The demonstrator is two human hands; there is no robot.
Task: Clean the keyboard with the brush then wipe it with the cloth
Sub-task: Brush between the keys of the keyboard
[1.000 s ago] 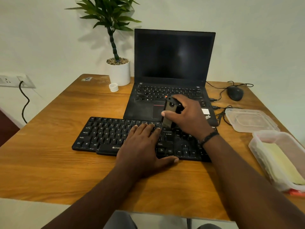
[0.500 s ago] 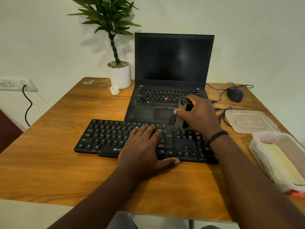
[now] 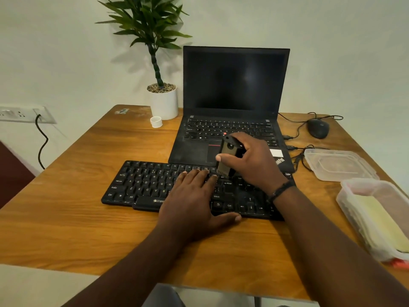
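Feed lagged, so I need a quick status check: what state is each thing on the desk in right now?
Brush: gripped in right hand, bristles down on the keys.
Keyboard: flat on the table, left hand pressing on it.
Laptop: lid open, screen dark.
Container: open, yellow cloth inside.
Lid: off, lying beside the container.
Mouse: untouched, cable attached.

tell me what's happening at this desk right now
A person is cleaning a flat black external keyboard on a wooden table. The right hand grips a small black brush tool, bristles down on the top key rows toward the right side. The left hand lies flat on the keys, steadying the board. The pale yellow cloth sits unused in an open clear plastic container at the right, so wiping has not started.
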